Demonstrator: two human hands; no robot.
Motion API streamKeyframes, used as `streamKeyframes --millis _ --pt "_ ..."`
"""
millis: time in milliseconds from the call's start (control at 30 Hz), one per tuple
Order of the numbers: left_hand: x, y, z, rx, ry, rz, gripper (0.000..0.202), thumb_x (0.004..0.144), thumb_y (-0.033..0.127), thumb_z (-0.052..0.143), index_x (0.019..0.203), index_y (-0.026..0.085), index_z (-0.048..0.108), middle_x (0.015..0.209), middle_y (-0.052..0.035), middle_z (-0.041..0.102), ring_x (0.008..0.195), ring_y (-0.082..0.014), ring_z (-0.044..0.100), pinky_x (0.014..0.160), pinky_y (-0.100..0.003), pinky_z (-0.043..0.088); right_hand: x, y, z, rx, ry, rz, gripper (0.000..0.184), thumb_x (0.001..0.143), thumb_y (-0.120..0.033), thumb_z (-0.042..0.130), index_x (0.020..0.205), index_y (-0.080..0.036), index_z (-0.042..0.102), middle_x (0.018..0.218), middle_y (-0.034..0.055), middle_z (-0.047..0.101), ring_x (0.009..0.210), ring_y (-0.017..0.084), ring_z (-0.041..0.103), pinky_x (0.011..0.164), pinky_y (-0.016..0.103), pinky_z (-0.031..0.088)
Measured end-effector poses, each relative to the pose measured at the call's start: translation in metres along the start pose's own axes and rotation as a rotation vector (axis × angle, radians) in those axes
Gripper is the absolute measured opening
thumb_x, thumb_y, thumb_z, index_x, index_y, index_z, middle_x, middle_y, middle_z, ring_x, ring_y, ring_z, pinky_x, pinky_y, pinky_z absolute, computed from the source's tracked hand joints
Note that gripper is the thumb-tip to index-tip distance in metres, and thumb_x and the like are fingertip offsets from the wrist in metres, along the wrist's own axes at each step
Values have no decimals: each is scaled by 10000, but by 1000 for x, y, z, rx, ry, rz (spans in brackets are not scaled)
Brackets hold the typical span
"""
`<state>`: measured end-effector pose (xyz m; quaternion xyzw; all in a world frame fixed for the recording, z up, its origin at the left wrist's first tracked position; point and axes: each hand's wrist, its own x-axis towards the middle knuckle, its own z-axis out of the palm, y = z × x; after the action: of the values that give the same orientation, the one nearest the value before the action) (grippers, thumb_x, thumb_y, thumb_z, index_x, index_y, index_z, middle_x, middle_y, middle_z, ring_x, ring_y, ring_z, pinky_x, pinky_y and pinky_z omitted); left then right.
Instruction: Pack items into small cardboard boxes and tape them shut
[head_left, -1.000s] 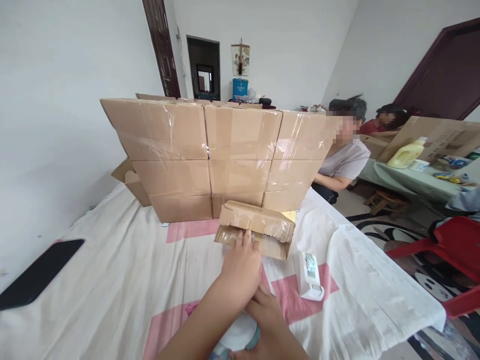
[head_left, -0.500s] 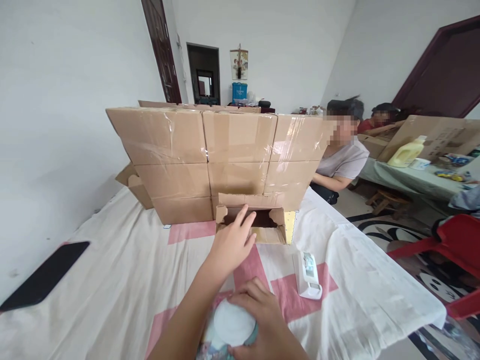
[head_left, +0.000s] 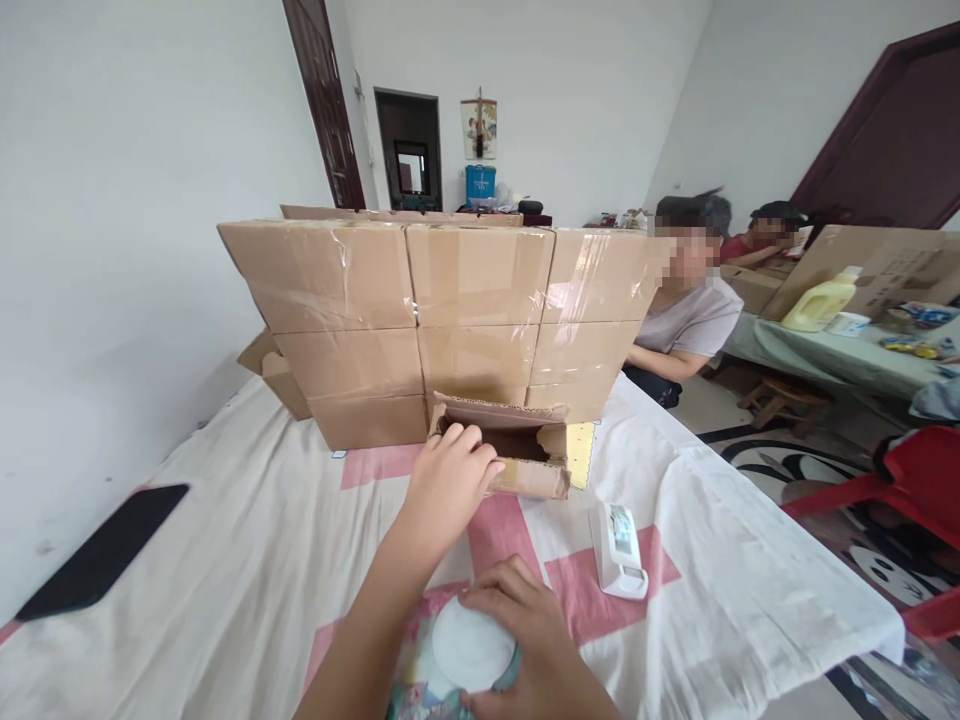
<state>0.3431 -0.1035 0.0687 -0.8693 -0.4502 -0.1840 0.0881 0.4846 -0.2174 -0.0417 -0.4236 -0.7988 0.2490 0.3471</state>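
A small cardboard box (head_left: 536, 480) with its top side open stands at the foot of a stack of boxes. My left hand (head_left: 450, 480) is closed over its front left edge, fingers bent into the opening. Close to me, my right hand (head_left: 525, 620) curls round the right side of a round white-topped thing (head_left: 472, 643) with a bluish-green side. Beneath and around that lies a colourful printed surface (head_left: 416, 690), partly hidden by my arms. A white tape dispenser (head_left: 621, 550) sits to the right.
Taped cardboard boxes (head_left: 480, 290) form a wall across the table. A black phone-like slab (head_left: 105, 550) lies at left on the creased tablecloth (head_left: 720, 570). One person (head_left: 690, 310) is beyond the right edge; another (head_left: 757, 240) is farther back. A red chair (head_left: 915, 480) stands at right.
My left hand has shifted slightly left and closed from spread fingers onto the small box's edge. The box has tilted a little, its back flap lower. My right hand stays on the white-topped thing.
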Motion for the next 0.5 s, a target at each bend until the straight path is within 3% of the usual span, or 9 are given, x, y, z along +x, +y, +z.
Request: streamKeyframes --millis 200,300,400,500 --pt "-17 2 -33 59 5 118 283 982 162 486 761 212 657 834 -28 596 827 -208 559 822 -389 469 1 16 9 -98 44 -117 682 615 -641 822 1155 -261 649 1023 48 658 919 250 605 747 358 499" --pt "-23 12 -47 1 -87 94 317 977 171 479 723 214 664 790 -30 609 844 -222 591 906 -430 475 1 24 14 -170 94 -163 540 753 -636 756 1134 -266 662 972 35 663 882 216 607 705 316 505" --pt "-28 25 -64 -103 -285 19 370 984 164 411 712 215 655 729 -29 642 762 -219 627 732 -368 487 3 29 19 -217 106 -200 390 861 -534 712 1136 -260 674 980 38 682 923 212 627 747 307 537" --pt "-30 34 -72 -169 -461 -100 358 975 156 359 790 235 656 649 -15 653 598 -218 631 532 -318 390 6 28 20 -200 99 -163 302 884 -450 707 1122 -263 702 1023 38 714 988 229 660 813 321 564"
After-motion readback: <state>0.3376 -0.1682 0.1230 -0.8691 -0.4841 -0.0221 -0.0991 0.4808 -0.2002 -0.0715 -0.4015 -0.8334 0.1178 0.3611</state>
